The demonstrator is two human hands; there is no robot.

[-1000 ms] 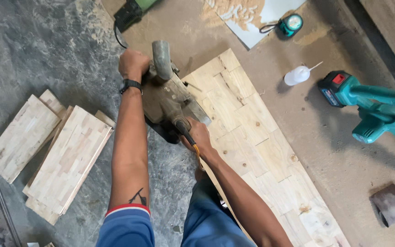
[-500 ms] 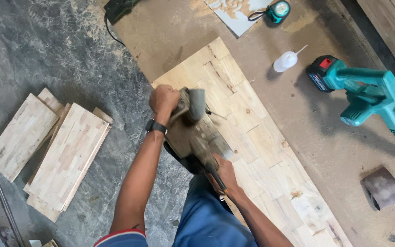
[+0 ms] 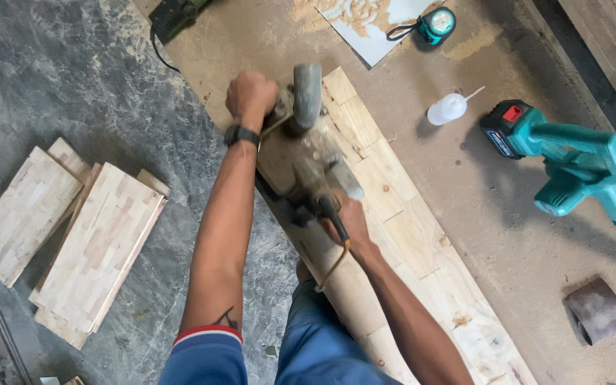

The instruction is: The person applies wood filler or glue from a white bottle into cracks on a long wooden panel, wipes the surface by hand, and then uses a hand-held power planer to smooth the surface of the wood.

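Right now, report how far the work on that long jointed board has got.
Done: cannot be judged; the long jointed board shows no clear worked area. In hand: the left hand grips the front knob and the right hand the rear handle of a power tool sitting on the board. Left: the stacked panels on the floor lie apart, untouched.

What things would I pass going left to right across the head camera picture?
Stack of small wooden boards → left hand → power sander → white squeeze bottle → teal cordless blower.
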